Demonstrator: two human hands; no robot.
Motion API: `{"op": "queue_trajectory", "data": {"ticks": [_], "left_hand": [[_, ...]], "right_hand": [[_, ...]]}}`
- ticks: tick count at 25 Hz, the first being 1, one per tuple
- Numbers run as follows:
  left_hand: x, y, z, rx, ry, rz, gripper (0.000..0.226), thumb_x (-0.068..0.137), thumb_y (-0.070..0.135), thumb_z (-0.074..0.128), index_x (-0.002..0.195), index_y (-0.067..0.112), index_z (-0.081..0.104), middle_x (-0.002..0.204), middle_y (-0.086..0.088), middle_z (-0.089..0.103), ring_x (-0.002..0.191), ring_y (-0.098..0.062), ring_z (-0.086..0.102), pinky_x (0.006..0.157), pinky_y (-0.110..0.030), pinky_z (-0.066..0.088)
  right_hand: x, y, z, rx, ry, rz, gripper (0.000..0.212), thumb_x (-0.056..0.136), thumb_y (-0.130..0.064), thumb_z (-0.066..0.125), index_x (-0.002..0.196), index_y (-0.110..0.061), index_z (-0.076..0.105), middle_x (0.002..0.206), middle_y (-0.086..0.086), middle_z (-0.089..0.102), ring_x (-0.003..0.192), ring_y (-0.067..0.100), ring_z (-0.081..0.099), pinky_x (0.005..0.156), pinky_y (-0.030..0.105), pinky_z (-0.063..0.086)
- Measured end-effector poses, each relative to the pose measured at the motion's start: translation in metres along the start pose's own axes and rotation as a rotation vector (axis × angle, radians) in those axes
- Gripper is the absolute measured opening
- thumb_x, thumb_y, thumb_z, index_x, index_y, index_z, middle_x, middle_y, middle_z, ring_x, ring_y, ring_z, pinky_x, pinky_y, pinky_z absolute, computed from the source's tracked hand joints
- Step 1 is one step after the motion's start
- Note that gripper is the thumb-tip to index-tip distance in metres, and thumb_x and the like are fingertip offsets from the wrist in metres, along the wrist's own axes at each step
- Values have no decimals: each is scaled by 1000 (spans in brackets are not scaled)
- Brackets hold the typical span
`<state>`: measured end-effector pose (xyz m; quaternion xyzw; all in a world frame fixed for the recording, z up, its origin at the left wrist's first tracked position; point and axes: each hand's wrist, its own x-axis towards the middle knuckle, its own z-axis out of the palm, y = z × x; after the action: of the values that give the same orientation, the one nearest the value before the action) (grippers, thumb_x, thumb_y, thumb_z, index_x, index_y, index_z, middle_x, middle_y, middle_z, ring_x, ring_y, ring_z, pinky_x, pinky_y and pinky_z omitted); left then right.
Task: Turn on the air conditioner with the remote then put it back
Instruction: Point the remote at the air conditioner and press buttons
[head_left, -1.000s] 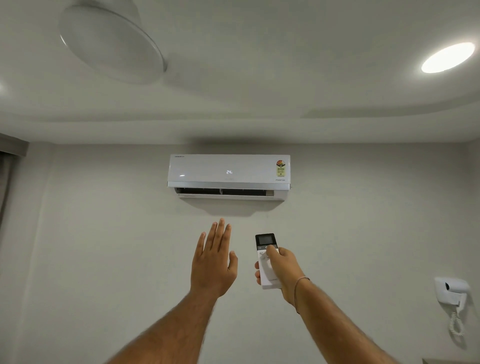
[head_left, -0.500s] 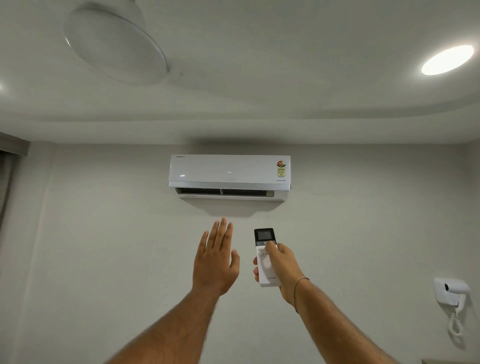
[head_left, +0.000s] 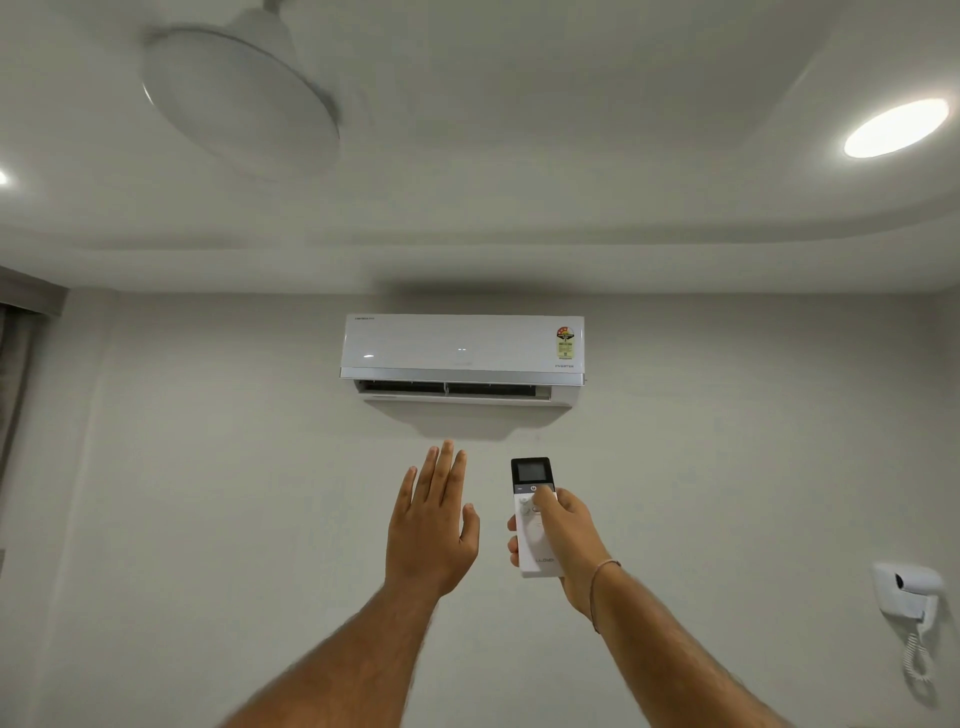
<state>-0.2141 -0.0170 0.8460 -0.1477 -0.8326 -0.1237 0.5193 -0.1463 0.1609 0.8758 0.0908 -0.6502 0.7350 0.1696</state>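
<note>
Upright, remote (head_left: 535, 519) in right hand (head_left: 569, 540) (thumb on buttons)

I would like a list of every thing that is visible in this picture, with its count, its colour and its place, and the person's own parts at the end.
air conditioner: 1, white with a silver strip, high on the wall, flap open
sticker: 1, yellow and red, on the right of the air conditioner's front
ceiling fan: 1, white, upper left
ceiling light: 1, white, lit, upper right
wall-mounted unit with coiled cord: 1, white, lower right wall
curtain: 1, dark, left edge
remote: 1, white with a dark screen, below the air conditioner
wrist thread: 1, thin, pale, on the right wrist
left hand: 1, open, empty, raised beside the remote
right hand: 1, holds the remote, thumb on the buttons
</note>
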Motion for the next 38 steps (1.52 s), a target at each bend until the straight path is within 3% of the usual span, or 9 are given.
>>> {"op": "queue_trajectory", "data": {"ticks": [12,19,22,25,29,31,34,38], "left_hand": [[4,1,-2,-7,7,-2,72,102,38,34,168,21,11,177,1,-1,163,-15,-6,133,-41,1],[3,-1,0,-9,0,-6,73,102,38,35,168,22,9,177,3,-4,162,-14,-8,133,-43,4],[3,-2,1,-11,0,-8,73,102,37,37,168,23,8,177,3,-5,162,-13,-10,133,-42,2],[3,-2,2,-18,1,-15,72,103,36,39,168,22,11,177,3,-2,162,-13,-8,132,-41,0],[2,-2,4,-20,6,-22,71,103,37,35,168,21,13,177,2,1,163,-15,-3,133,-43,4],[0,-2,5,-18,1,-24,71,102,36,37,168,21,13,177,1,1,163,-16,-3,133,-44,6],[-2,-3,6,-13,-6,-26,72,102,37,35,168,22,10,177,3,-2,163,-15,-5,133,-44,6],[-6,-2,10,-4,-19,-35,72,102,38,30,168,24,5,177,4,-7,162,-13,-10,133,-41,1]], "right_hand": [[4,-2,0,-20,6,7,21,110,-37,50,116,-19,60,92,15,78,57,23,74,48,29,61],[8,2,1,-136,63,19,29,106,-31,54,126,-12,60,112,27,75,70,35,74,55,33,61],[9,2,2,-133,110,-4,27,100,-27,60,121,-9,61,112,24,72,69,39,74,46,30,60],[10,3,4,-179,156,-51,32,94,-30,71,120,-19,57,103,9,69,69,33,74,38,25,56],[13,8,6,-294,166,-165,70,74,-28,90,125,-33,42,98,-4,65,71,24,72,45,29,62],[16,10,5,-333,176,-186,78,73,-20,90,125,-38,35,97,-5,65,72,23,73,51,34,67],[19,13,5,-340,208,-196,72,74,-15,86,122,-35,37,99,-1,68,69,25,75,55,39,68],[18,21,5,-392,283,-242,61,74,-26,85,120,-30,45,101,0,70,82,20,73,78,46,66]]}}
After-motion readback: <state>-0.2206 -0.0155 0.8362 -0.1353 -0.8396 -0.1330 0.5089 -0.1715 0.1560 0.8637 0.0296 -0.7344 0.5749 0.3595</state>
